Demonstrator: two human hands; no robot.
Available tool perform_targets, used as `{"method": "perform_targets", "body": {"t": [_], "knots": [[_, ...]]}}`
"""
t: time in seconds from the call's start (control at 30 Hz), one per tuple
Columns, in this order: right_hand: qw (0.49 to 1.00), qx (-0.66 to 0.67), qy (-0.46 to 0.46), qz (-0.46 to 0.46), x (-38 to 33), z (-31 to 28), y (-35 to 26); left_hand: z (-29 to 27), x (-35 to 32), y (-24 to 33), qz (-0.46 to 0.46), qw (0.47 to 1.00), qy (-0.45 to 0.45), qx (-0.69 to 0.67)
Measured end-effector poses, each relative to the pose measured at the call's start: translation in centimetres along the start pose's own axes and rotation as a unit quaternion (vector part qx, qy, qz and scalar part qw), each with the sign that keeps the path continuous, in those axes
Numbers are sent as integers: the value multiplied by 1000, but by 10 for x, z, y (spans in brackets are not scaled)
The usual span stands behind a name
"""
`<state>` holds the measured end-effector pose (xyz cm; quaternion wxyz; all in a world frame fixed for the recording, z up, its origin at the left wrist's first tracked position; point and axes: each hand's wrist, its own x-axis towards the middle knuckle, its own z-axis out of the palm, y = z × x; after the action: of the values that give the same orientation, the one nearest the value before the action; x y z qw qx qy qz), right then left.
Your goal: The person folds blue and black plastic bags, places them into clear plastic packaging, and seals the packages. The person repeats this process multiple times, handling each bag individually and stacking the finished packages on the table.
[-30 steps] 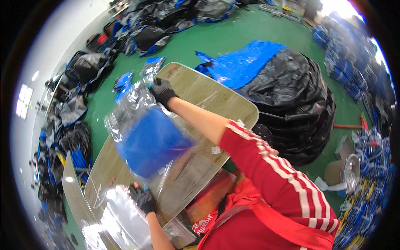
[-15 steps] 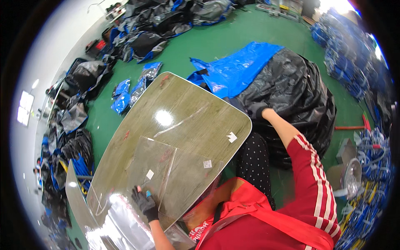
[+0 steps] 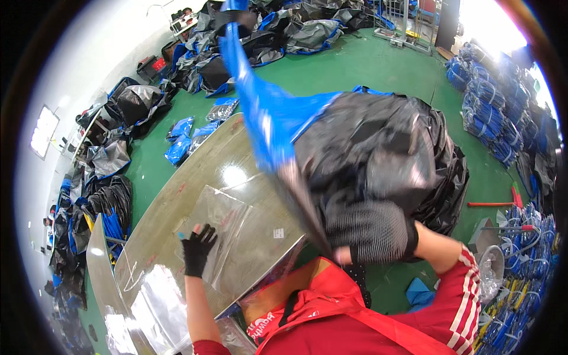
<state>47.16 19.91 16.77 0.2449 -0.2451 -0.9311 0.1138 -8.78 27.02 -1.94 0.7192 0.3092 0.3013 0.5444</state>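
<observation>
My right hand [image 3: 376, 234], in a dark fingerless glove and smeared by motion, grips the edge of a large blue and black plastic tarp [image 3: 373, 148]. The tarp's blue part swings up over the far right side of the wood-patterned table [image 3: 189, 171]; its black bulk bulges beyond my hand. My left hand [image 3: 200, 251], gloved too, lies with fingers spread at the left edge of a clear plastic bag [image 3: 228, 216] on the tabletop. A small white label [image 3: 278, 233] shows near the table's right edge.
Clear plastic sheets [image 3: 157, 310] lie at the table's near left. Small blue packets [image 3: 178, 151] rest on the green floor [image 3: 313, 74] beyond. Wrapped blue bundles [image 3: 488, 112] line the right, near a red-handled tool [image 3: 494, 204] and a bucket [image 3: 491, 269].
My right hand has come nearer to me, pulling the tarp up and over the table's far right corner. My left hand has shifted slightly up and left on the tabletop.
</observation>
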Motion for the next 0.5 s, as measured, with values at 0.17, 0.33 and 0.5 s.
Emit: {"method": "perform_targets", "body": {"t": [0.17, 0.33, 0.5], "knots": [[975, 86, -202, -30, -64, 71, -39, 9, 12, 85, -29, 985, 115, -127], [897, 367, -114, 220, -79, 53, 14, 27, 4, 159, 34, 973, -176, 148], [733, -257, 260, 574, -101, 40, 159, 45, -16, 166, -14, 917, -5, 398]]}}
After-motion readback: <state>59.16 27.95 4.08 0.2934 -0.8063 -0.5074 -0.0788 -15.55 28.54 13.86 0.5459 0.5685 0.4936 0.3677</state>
